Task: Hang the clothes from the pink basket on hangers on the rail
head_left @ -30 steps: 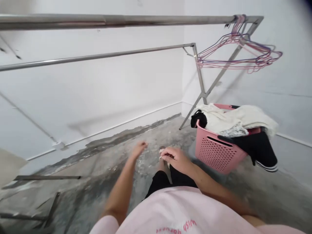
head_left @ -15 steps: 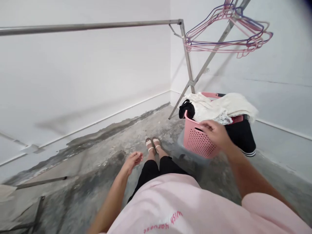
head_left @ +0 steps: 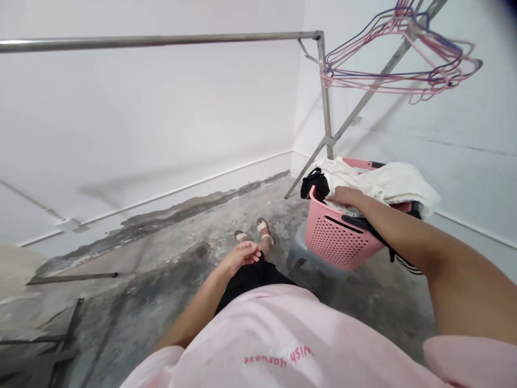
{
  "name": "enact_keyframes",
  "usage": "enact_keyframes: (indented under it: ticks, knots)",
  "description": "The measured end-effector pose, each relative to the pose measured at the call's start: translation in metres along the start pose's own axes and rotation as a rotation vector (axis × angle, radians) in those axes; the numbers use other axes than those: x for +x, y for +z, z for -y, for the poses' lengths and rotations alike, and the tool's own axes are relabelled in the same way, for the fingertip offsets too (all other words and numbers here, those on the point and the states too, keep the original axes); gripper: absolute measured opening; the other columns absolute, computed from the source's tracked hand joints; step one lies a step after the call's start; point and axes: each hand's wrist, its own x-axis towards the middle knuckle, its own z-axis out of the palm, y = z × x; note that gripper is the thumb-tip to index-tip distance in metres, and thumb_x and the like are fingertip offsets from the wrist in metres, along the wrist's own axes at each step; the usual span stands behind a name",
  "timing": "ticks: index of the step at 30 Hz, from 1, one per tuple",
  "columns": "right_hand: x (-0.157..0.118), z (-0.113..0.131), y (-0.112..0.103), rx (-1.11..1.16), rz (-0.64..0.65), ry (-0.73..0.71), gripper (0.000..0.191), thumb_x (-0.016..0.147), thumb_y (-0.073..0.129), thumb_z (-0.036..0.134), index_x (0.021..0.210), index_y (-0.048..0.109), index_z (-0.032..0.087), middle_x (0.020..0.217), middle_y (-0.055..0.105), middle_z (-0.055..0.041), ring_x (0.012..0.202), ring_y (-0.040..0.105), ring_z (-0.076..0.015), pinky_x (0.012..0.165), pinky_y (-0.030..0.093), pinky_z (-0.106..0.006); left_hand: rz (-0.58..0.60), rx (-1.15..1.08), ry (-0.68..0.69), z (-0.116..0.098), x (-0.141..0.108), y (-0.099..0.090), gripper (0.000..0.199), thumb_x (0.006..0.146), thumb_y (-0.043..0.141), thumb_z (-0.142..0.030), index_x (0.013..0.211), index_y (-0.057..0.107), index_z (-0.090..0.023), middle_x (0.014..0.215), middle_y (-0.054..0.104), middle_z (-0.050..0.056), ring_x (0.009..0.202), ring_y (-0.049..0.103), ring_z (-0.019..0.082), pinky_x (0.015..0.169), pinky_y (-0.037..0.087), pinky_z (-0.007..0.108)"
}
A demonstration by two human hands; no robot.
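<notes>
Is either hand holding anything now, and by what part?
Left hand looks empty. Right hand is at the near edge of the white garment; whether it grips cannot be told.

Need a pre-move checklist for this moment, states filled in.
1. Right hand at the white cloth: ok, at its near side.
2. Right-hand grip closed on cloth: cannot tell, fingertips hidden.
3. Left hand free: ok, nothing visible in it, held in front of the legs.
4. Pink basket supported: ok, upright on a grey stool.
5. Laundry all inside basket: not ok, a dark striped hem hangs outside.
6. Hangers hooked securely: cannot tell, tops cut off by the frame.
</notes>
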Motion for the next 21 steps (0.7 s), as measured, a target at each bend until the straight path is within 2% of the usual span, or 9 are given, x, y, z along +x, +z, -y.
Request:
enact_keyframes:
  ticks: [3,6,9,12,14,17,19,20,21]
  knots:
    - [0.007,-0.002,0.015,-0.035,-0.049,0.012,0.058,0.089,0.057,0.053,0.120,0.063,0.005,0.118,0.064,-0.0233,0.110,0.059,-0.0301,0.087,0.042,-0.036,0.052,0.003,0.001,0.006,0.013,0.012,0.058,0.056,0.087,-0.058,0.087,0.068,-0.013,0.081,0.069,0.004,0.068,0.063,0.010,0.065,0.041,0.021]
    - [0.012,-0.003,0.019,-0.024,-0.068,0.006,0.050,0.089,0.057,0.048,0.118,0.065,0.007,0.124,0.062,-0.0221,0.113,0.058,-0.0293,0.088,0.042,-0.035,0.090,0.001,-0.001,0.012,0.024,0.016,0.055,0.059,0.086,-0.057,0.088,0.067,-0.014,0.083,0.069,0.004,0.068,0.063,0.010,0.065,0.041,0.021]
    - [0.013,0.000,0.015,0.034,-0.098,-0.017,0.034,0.087,0.059,0.039,0.102,0.068,0.010,0.112,0.066,-0.0185,0.106,0.060,-0.0261,0.085,0.042,-0.032,0.082,-0.014,-0.007,0.018,0.026,0.011,0.053,0.061,0.085,-0.057,0.087,0.067,-0.014,0.082,0.069,0.003,0.067,0.062,0.010,0.065,0.040,0.021]
    - [0.008,0.003,0.002,0.142,-0.160,-0.046,0.024,0.086,0.058,0.034,0.086,0.066,0.011,0.086,0.067,-0.0123,0.089,0.062,-0.0210,0.078,0.042,-0.028,0.053,-0.035,-0.020,0.023,0.020,0.000,0.054,0.061,0.084,-0.058,0.089,0.068,-0.015,0.082,0.069,0.003,0.067,0.062,0.010,0.066,0.039,0.022]
    - [0.000,0.006,-0.012,0.234,-0.241,-0.080,0.024,0.088,0.054,0.034,0.082,0.061,0.012,0.073,0.062,-0.0069,0.076,0.060,-0.0167,0.074,0.042,-0.025,0.029,-0.045,-0.017,0.027,0.014,-0.009,0.055,0.061,0.084,-0.059,0.090,0.068,-0.015,0.083,0.069,0.003,0.068,0.062,0.010,0.067,0.040,0.022]
    - [-0.025,0.015,-0.041,0.356,-0.435,-0.144,0.028,0.095,0.041,0.038,0.086,0.054,0.015,0.070,0.055,-0.0019,0.067,0.053,-0.0118,0.069,0.043,-0.023,-0.030,-0.047,0.017,0.031,0.009,-0.020,0.053,0.064,0.082,-0.059,0.090,0.066,-0.015,0.084,0.068,0.003,0.069,0.060,0.010,0.069,0.040,0.023]
    - [-0.055,0.028,-0.056,0.514,-0.600,-0.268,0.030,0.096,0.038,0.043,0.085,0.050,0.017,0.071,0.052,-0.0002,0.064,0.049,-0.0098,0.066,0.043,-0.022,-0.059,-0.026,0.057,0.030,0.010,-0.022,0.052,0.066,0.080,-0.059,0.092,0.065,-0.016,0.084,0.067,0.003,0.069,0.059,0.011,0.070,0.041,0.024]
    - [-0.074,0.039,-0.060,0.705,-0.702,-0.417,0.029,0.093,0.045,0.044,0.080,0.048,0.018,0.070,0.050,0.0005,0.062,0.048,-0.0090,0.063,0.043,-0.021,-0.073,-0.014,0.094,0.027,0.011,-0.021,0.053,0.066,0.080,-0.059,0.095,0.064,-0.017,0.084,0.066,0.002,0.069,0.059,0.011,0.070,0.041,0.025]
    - [-0.095,0.051,-0.061,0.899,-0.721,-0.628,0.030,0.089,0.053,0.045,0.076,0.049,0.018,0.070,0.051,0.0009,0.060,0.048,-0.0083,0.062,0.043,-0.021,-0.089,-0.006,0.152,0.022,0.013,-0.018,0.056,0.064,0.082,-0.057,0.100,0.063,-0.018,0.085,0.066,0.002,0.070,0.059,0.012,0.071,0.042,0.026]
